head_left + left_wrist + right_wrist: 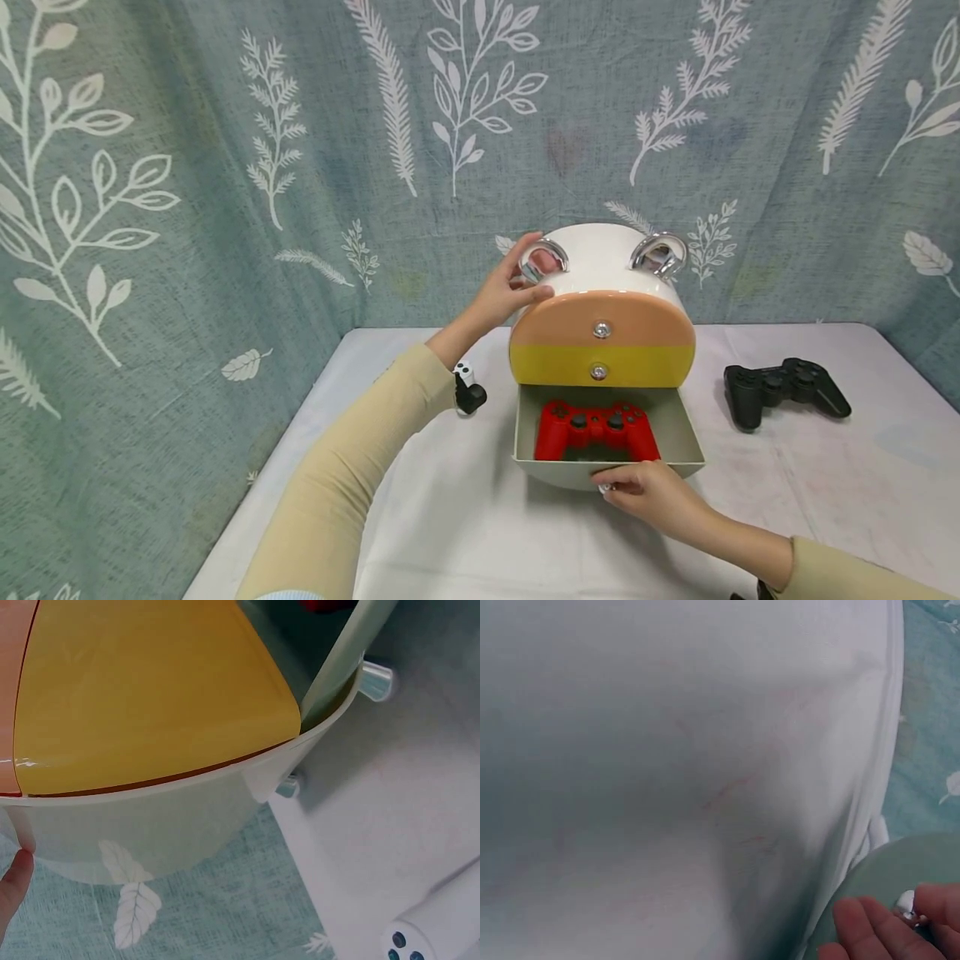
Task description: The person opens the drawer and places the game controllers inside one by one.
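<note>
A small rounded drawer cabinet (603, 258) with a white body and chrome ring-shaped ears stands on the table. Its orange drawer (558, 321) and yellow drawer (555, 365) are closed. The grey-green bottom drawer (543, 473) is pulled out, and a red game controller (596, 427) lies inside. My left hand (504, 287) rests against the cabinet's upper left side beside one ear, thumb toward the front; the left wrist view shows a fingertip (19, 874) touching the white shell. With thumb and fingers, my right hand (660, 497) pinches the bottom drawer's knob (906, 901).
A black game controller (783, 387) lies right of the cabinet. To the left, partly behind my left forearm, is a white-and-black object (468, 392). White cloth (450, 533) covers the table, and a leaf-patterned curtain (315, 167) hangs behind and at the sides.
</note>
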`<state>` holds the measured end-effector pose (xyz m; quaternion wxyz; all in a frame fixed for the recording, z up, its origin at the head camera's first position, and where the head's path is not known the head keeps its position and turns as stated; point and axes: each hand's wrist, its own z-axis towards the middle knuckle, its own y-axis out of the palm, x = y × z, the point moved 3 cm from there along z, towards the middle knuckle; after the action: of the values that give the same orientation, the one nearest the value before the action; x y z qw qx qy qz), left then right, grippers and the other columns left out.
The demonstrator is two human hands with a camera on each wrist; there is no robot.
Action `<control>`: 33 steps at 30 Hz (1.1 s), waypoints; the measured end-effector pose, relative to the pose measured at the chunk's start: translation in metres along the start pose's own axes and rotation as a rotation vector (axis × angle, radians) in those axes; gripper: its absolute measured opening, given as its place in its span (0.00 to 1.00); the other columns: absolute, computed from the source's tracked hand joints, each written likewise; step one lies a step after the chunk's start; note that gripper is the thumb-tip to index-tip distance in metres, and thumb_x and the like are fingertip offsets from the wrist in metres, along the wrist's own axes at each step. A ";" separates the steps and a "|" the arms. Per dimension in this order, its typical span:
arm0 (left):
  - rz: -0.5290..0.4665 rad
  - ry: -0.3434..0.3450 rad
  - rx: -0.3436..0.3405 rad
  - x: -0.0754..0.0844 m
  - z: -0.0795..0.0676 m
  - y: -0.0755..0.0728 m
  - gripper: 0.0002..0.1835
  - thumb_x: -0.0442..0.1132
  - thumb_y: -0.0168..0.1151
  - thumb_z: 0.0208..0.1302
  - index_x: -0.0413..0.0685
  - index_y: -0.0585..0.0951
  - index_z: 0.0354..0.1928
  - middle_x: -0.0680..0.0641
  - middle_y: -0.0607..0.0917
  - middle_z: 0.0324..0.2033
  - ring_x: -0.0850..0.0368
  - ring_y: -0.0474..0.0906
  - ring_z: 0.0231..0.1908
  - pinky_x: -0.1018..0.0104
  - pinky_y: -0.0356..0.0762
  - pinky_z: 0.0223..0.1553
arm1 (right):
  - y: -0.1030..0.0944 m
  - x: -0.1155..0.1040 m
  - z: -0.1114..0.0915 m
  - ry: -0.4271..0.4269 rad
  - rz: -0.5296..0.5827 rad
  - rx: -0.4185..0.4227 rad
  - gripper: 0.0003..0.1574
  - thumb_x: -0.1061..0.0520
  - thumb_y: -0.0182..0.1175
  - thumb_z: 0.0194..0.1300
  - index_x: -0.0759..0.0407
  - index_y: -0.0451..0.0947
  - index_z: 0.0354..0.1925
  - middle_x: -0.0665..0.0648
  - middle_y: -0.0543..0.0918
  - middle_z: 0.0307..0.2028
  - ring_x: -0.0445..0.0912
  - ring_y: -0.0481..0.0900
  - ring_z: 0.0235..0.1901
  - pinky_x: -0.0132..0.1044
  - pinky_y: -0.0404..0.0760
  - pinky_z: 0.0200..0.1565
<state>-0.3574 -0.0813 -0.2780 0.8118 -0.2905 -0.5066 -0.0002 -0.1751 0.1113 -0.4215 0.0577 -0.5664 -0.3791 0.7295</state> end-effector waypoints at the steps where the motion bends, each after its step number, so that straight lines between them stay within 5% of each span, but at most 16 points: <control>1: -0.006 -0.001 -0.002 0.000 0.000 0.000 0.41 0.36 0.62 0.59 0.63 0.52 0.71 0.50 0.51 0.70 0.48 0.60 0.61 0.50 0.60 0.61 | 0.000 0.000 0.001 -0.007 -0.011 0.007 0.12 0.62 0.61 0.57 0.62 0.83 0.41 0.57 0.85 0.38 0.35 0.80 0.33 0.24 0.77 0.32; 33: -0.023 0.016 -0.014 0.001 -0.002 0.000 0.40 0.37 0.60 0.60 0.66 0.52 0.70 0.51 0.53 0.70 0.49 0.60 0.63 0.50 0.59 0.62 | -0.010 0.009 0.029 -0.035 -0.021 0.094 0.11 0.64 0.61 0.57 0.63 0.84 0.40 0.58 0.85 0.37 0.37 0.80 0.31 0.26 0.77 0.31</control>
<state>-0.3557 -0.0820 -0.2777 0.8136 -0.2901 -0.5036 -0.0154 -0.2066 0.1085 -0.4201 0.0850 -0.5461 -0.3514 0.7557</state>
